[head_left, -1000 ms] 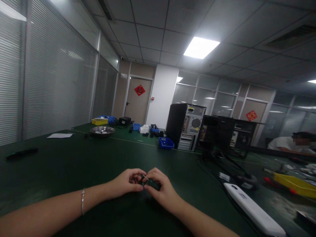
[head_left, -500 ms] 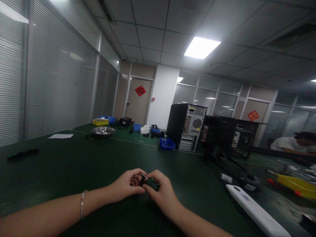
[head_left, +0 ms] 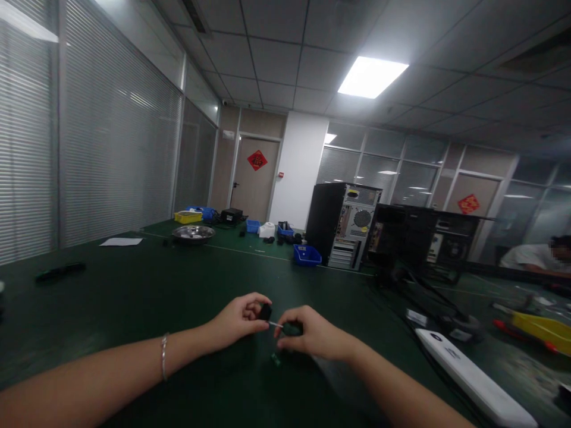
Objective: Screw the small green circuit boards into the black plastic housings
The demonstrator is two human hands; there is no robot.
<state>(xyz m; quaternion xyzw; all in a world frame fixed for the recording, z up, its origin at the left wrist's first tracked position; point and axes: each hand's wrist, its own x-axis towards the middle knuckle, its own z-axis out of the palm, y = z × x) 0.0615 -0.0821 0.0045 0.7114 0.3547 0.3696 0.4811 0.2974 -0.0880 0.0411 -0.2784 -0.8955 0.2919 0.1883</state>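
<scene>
My left hand point(head_left: 238, 320) pinches a small black part point(head_left: 266, 311) between thumb and fingers; its exact kind is too small to make out. In my right hand point(head_left: 314, 333) is a screwdriver point(head_left: 292, 329) with a dark green handle, mostly covered by the fingers. Its thin metal shaft points left, and the tip is at or very near the black part; contact is unclear. Just below the right fingers, a small green piece point(head_left: 276, 358) shows on the dark green table point(head_left: 214, 374).
A white power strip point(head_left: 473, 374) and black cables lie to the right. Farther back stand a computer tower point(head_left: 343, 226), a blue bin point(head_left: 307, 255) and a metal bowl point(head_left: 193, 234). A dark tool-like object point(head_left: 60, 271) lies left. A person point(head_left: 529, 257) sits far right.
My hands have moved slightly apart, and the screwdriver now lies more level, with its shaft pointing left. The small green piece below has come into sight. The view has shifted slightly.
</scene>
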